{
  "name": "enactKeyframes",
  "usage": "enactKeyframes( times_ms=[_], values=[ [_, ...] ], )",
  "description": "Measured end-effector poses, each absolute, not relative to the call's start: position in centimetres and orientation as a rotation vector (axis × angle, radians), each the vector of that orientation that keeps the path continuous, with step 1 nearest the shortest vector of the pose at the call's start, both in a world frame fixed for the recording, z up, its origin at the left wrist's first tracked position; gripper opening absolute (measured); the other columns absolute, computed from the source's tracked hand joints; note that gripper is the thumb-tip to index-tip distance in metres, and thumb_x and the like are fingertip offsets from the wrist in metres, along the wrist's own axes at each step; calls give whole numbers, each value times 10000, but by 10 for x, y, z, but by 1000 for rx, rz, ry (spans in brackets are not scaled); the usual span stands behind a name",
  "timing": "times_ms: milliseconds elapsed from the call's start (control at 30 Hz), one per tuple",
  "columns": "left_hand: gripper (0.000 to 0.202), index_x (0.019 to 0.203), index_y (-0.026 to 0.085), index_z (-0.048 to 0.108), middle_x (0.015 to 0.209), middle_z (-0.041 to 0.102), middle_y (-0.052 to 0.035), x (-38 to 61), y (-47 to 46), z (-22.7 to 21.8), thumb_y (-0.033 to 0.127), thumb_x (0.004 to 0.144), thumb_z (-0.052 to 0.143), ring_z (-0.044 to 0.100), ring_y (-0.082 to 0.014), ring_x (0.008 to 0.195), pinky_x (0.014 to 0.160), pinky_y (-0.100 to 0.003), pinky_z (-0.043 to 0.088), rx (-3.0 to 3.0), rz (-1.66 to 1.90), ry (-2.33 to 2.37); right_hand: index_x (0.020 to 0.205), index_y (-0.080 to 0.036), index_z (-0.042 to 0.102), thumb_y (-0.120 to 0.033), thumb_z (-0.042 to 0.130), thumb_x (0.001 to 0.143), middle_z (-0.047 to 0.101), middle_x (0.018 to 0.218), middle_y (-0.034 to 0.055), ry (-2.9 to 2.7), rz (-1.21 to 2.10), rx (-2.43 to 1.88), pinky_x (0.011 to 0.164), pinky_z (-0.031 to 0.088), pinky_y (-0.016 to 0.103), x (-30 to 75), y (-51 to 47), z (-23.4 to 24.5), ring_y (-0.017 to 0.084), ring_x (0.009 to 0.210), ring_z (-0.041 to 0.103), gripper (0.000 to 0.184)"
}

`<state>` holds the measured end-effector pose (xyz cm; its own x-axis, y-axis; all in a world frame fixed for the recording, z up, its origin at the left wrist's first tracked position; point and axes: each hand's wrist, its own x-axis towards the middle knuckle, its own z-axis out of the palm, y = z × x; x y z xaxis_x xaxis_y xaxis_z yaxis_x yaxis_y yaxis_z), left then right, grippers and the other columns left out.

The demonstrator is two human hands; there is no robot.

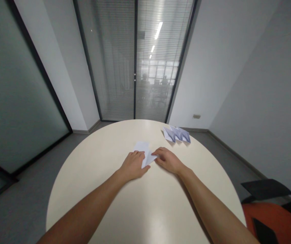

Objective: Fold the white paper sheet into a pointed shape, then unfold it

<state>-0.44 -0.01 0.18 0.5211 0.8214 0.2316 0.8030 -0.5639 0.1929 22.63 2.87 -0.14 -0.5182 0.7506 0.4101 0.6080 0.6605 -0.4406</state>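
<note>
Round cream surface with paper on it

A partly folded white paper sheet lies flat near the middle under both hands; a row of folded paper pieces sits apart near the far right edge.

2 hands, 1 paper sheet, 3 folded papers, 1 table

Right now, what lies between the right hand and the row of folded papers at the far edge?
In the head view, only bare table separates the right hand from the folded papers.
</note>
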Motion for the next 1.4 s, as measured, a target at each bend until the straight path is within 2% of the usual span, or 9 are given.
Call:
enactKeyframes(
  times_ms=[133, 267, 367, 500, 667, 767, 967, 1133, 1400],
  values=[
    [341, 1171, 179, 651, 1317, 606, -134, -6, 0, 2, 385, 922, 539, 546, -303, 1209, 1014, -442, 434, 2707, 456, 1435, 938, -211, 710, -119, 603, 818, 686, 1005, 68, -2291, 292, -1018, 922, 481, 370, 226, 27, 2, 224, 998, 611, 185],
    [276, 1114, 207, 696, 1197, 643, -125, -7, 1, 4, 311, 924, 525, 574, -294, 1129, 962, -433, 469, 2724, 470, 1428, 877, -217, 666, -122, 631, 770, 685, 1031, 67, -2304, 268, -997, 942, 480, 379, 226, 24, 6, 240, 1033, 609, 148],
    [271, 1111, 229, 713, 1185, 666, -105, -9, 3, 3, 267, 927, 518, 586, -285, 1117, 985, -440, 466, 2719, 490, 1378, 941, -219, 664, -133, 632, 760, 684, 1134, 80, -2313, 254, -978, 991, 464, 404, 227, 24, 5, 255, 1102, 603, 203],
    [302, 1167, 239, 705, 1274, 666, -73, -12, 8, 0, 247, 939, 507, 584, -256, 1180, 1055, -412, 444, 2700, 522, 1274, 1195, -184, 642, -152, 626, 780, 690, 1207, 113, -2340, 210, -1015, 1001, 460, 413, 229, 29, -2, 266, 1119, 626, 417],
    [309, 1153, 229, 707, 1217, 703, -53, -14, 9, 2, 267, 967, 463, 628, -218, 1121, 1021, -352, 469, 2636, 573, 1258, 1100, -216, 715, -256, 580, 914, 740, 1147, 88, -2378, 159, -1176, 1041, 409, 448, 233, 33, -8, 267, 1104, 663, 233],
    [285, 1112, 225, 715, 1165, 718, -55, -15, 8, 6, 279, 953, 484, 643, -228, 1085, 964, -345, 492, 2608, 596, 1323, 1097, -223, 710, -339, 565, 956, 735, 1167, 89, -2373, 162, -1229, 1072, 369, 473, 234, 34, -6, 271, 1122, 655, 233],
    [243, 1045, 227, 713, 1058, 740, -42, -19, 12, 8, 267, 936, 499, 674, -227, 975, 864, -326, 508, 2515, 700, 1515, 917, -197, 694, -397, 506, 986, 745, 888, 83, -2338, 95, -1323, 942, 438, 405, 232, 34, 2, 243, 874, 667, 283],
    [246, 1030, 233, 702, 1045, 732, -36, -22, 17, 7, 296, 974, 471, 672, -214, 961, 837, -307, 506, 2403, 842, 1616, 1140, -219, 663, -408, 562, 949, 750, 959, 68, -2169, 93, -1360, 856, 470, 374, 234, 34, 3, 244, 891, 661, 287],
    [196, 1071, 225, 663, 1095, 721, -47, -25, 26, 1, 305, 963, 521, 668, -214, 1018, 911, -325, 506, 2167, 1199, 1619, 1224, -233, 611, -410, 650, 868, 733, 938, 48, -1802, 326, -1289, 794, 507, 354, 237, 38, 1, 226, 873, 677, 399]
  ],
)
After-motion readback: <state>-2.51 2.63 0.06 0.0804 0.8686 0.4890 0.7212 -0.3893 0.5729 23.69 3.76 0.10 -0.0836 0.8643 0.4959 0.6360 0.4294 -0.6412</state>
